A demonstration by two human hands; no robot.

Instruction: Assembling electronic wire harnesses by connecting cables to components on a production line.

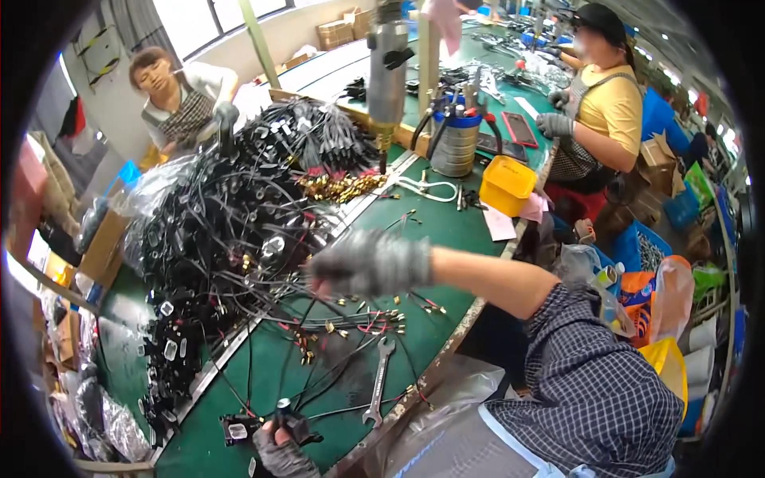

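Note:
My left hand (280, 456), in a grey fingerless glove, grips a small black cabled part (296, 422) at the bench's near edge. Another black part with a clear window (236, 431) lies just left of it. My right hand (370, 266), gloved in grey and blurred by motion, reaches across to the near side of a big heap of black cables (239, 191); its fingers are too smeared to read. Loose cables with brass-coloured ends (339, 325) lie beneath it. A steel open-ended wrench (379, 384) rests on the green bench (434, 323) between my hands.
Behind the heap stands a metal post (388, 76). To its right are a tin of hand tools (455, 147), a yellow tub (508, 186) and a red-edged phone (519, 129). Gloved co-workers are at the far left (191, 111) and far right (610, 103).

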